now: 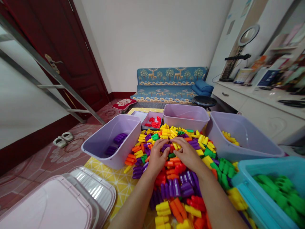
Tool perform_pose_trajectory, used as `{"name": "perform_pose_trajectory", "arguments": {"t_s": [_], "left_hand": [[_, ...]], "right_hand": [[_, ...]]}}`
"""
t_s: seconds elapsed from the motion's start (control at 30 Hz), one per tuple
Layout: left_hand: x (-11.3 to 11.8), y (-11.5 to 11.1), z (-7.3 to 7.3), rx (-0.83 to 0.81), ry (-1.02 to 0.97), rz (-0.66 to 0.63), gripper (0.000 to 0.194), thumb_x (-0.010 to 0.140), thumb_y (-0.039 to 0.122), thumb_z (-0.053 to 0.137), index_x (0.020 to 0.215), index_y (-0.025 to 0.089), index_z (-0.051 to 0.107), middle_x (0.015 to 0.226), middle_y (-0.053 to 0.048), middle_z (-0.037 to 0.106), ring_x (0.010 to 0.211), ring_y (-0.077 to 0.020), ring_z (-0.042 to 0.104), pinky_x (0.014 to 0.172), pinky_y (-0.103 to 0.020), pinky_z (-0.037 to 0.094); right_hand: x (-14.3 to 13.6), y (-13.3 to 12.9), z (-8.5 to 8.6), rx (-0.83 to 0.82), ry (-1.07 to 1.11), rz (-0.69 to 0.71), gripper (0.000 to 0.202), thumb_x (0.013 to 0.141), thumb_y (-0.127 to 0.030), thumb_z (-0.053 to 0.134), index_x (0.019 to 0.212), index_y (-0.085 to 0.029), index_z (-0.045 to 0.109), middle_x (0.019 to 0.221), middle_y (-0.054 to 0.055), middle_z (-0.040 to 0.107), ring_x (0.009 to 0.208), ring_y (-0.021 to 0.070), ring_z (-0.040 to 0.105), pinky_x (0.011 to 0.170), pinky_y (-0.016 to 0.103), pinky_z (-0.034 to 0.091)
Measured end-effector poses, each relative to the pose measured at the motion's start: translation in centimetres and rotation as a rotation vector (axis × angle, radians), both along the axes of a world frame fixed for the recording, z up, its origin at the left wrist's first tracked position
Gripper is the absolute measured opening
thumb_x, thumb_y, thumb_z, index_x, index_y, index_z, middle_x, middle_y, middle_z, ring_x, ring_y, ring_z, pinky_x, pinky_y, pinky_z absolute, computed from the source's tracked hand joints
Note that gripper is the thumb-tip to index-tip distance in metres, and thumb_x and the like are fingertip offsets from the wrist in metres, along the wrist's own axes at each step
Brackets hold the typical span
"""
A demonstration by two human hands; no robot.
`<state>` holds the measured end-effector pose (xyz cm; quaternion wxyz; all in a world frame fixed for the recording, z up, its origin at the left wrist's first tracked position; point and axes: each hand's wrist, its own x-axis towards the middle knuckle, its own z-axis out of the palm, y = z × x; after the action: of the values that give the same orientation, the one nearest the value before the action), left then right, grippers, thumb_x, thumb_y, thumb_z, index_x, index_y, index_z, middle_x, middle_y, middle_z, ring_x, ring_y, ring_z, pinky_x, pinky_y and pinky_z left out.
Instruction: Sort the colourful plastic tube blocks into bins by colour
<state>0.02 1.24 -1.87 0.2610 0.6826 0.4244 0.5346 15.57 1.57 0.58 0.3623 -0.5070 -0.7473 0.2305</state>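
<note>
My left hand (157, 155) reaches into a heap of plastic toy blocks (173, 187), its fingers curved and thumb apart. A purple block (164, 147) shows in the gap between thumb and fingers. Close beside it, my right hand (187, 152) is bent the same way over the heap, with a yellow block (176, 146) showing by its fingers. No firm grip shows on either block. Red, orange, purple, yellow and green blocks lie mixed around both hands and under the forearms.
Purple blocks lie in the left lilac bin (95, 143), red ones in a small tray (145, 118), yellow ones in the right bin (257, 149). Another lilac bin (186, 118) stands behind. Green blocks fill a turquoise bin (252, 194). Lids (47, 203) are stacked front left.
</note>
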Motion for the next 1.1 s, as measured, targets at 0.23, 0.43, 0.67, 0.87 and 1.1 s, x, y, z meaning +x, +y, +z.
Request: {"name": "perform_pose_trajectory", "arguments": {"t_s": [0.23,0.43,0.67,0.87,1.1], "left_hand": [[0.1,-0.2,0.0,-0.031,0.028,-0.090,0.031,0.082,0.022,0.060,0.112,0.020,0.064,0.115,-0.008,0.064,0.110,-0.0213,0.057,0.097,-0.036,0.044],[-0.2,-0.4,0.0,-0.085,0.006,-0.178,0.037,0.085,0.032,0.058,0.120,0.021,0.060,0.121,-0.007,0.063,0.113,-0.0230,0.056,0.099,-0.037,0.041],[-0.2,-0.6,0.2,-0.020,-0.058,-0.262,0.044,0.080,0.034,0.064,0.121,0.019,0.057,0.122,-0.009,0.061,0.114,-0.0234,0.054,0.100,-0.037,0.040],[-0.2,-0.4,0.1,0.043,-0.101,-0.084,0.039,0.077,0.026,0.067,0.116,0.020,0.059,0.114,-0.008,0.063,0.106,-0.0215,0.058,0.093,-0.036,0.045],[-0.2,-0.6,0.4,0.156,0.015,-0.131,0.033,0.081,0.015,0.061,0.112,0.024,0.064,0.116,-0.006,0.063,0.111,-0.0201,0.056,0.098,-0.037,0.043]], "right_hand": [[-0.1,-0.1,0.7,-0.030,-0.058,-0.288,0.037,0.073,-0.038,0.061,0.104,-0.018,0.066,0.097,0.008,0.069,0.083,0.0220,0.064,0.073,0.036,0.050],[-0.2,-0.2,1.2,-0.116,0.047,-0.215,0.039,0.073,-0.050,0.062,0.092,-0.017,0.069,0.091,0.007,0.071,0.075,0.0206,0.064,0.067,0.031,0.049],[-0.8,-0.5,1.1,-0.211,0.359,-0.112,0.030,0.076,-0.044,0.060,0.084,-0.015,0.067,0.073,0.004,0.069,0.068,0.0183,0.064,0.060,0.028,0.049],[-0.9,-0.3,0.9,-0.296,0.521,-0.007,0.030,0.079,-0.038,0.055,0.097,-0.016,0.065,0.082,0.004,0.069,0.073,0.0186,0.065,0.066,0.031,0.053],[0.2,-0.8,2.0,-0.210,0.305,0.016,0.021,0.073,-0.028,0.063,0.090,-0.015,0.068,0.075,0.001,0.068,0.068,0.0153,0.062,0.064,0.027,0.049]]}}
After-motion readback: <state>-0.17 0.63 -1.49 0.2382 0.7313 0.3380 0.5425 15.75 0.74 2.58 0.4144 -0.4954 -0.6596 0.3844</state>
